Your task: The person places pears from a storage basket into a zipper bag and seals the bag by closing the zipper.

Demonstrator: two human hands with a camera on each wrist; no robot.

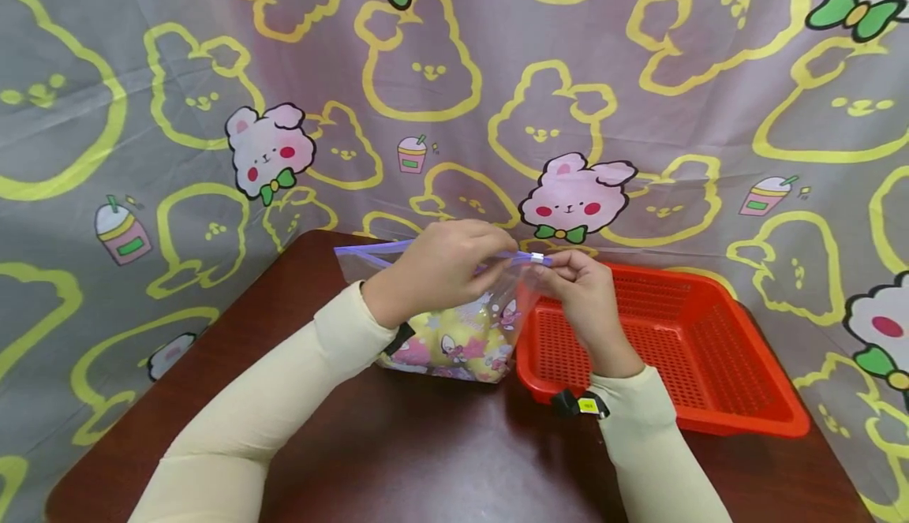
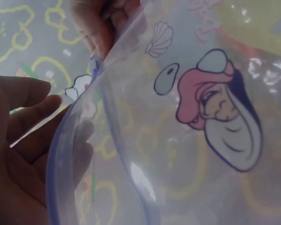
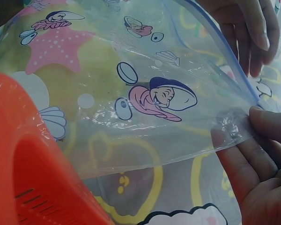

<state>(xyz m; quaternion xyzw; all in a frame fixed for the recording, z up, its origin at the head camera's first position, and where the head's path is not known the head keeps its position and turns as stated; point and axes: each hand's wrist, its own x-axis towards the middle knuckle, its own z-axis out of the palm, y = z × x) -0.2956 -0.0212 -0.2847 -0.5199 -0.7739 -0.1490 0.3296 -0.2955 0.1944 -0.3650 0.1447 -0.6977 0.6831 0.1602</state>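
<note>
A clear zip bag (image 1: pixel 507 310) with a purple zipper rim and cartoon prints stands on the table, yellow contents showing through its lower part. Its mouth gapes on the left. A white slider (image 1: pixel 537 257) sits on the rim near the right corner. My right hand (image 1: pixel 585 294) pinches that corner between thumb and fingers. Close beside the slider, my left hand (image 1: pixel 450 263) hovers over the rim, thumb and fingers apart. In the left wrist view, the left hand's fingers (image 2: pixel 33 133) are loosely bent with nothing pinched, some seen through the clear plastic.
A red plastic basket (image 1: pixel 770 381) with perforated walls stands to the right, right behind my right forearm. The dark brown table (image 1: pixel 426 444) has a rounded edge at the left. A grey curtain (image 1: pixel 454 144) with yellow bear outlines hangs behind it.
</note>
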